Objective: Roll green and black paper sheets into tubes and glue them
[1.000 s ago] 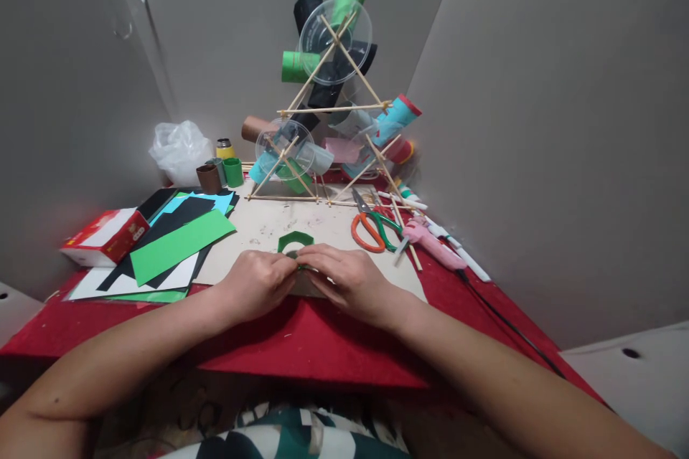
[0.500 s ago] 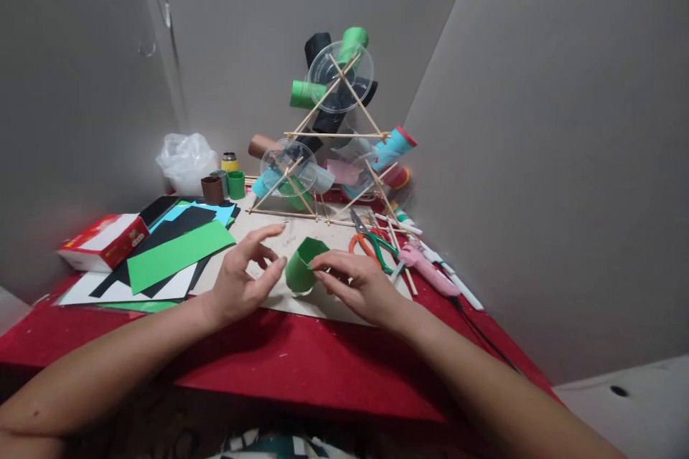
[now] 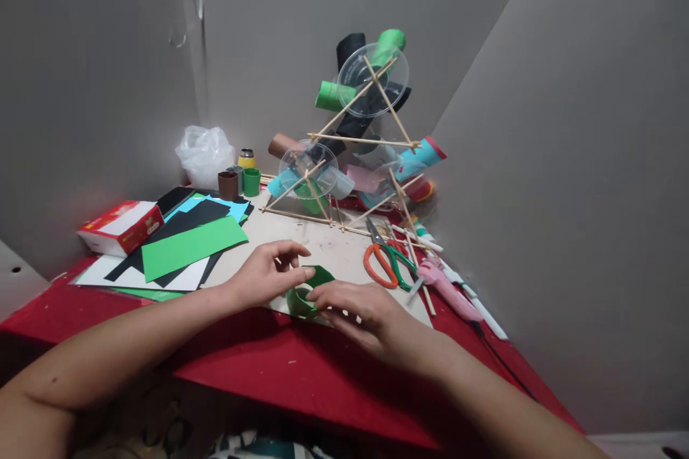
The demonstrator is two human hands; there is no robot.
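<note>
A green paper tube (image 3: 299,303) is tipped over above the pale board, its open end turned partly toward me. My right hand (image 3: 371,312) pinches its near right edge; the fingers cover part of the tube. At the tube's far left side is my left hand (image 3: 269,274), fingers curved, thumb and forefinger apart. Its thumb tip meets the paper's edge in the view, and I cannot tell whether it presses on it.
Behind stands a stick frame (image 3: 366,140) with plastic discs and coloured tubes. Scissors (image 3: 385,258) and a pink glue gun (image 3: 449,290) lie right. Left are paper sheets (image 3: 194,247), a red-and-white box (image 3: 121,228), small paper cups (image 3: 252,182) and a plastic bag (image 3: 204,155).
The green tube has gone from nearly upright to tipped toward me. My right hand has turned over its near side, and my left hand has come closer. The camera view has swung left.
</note>
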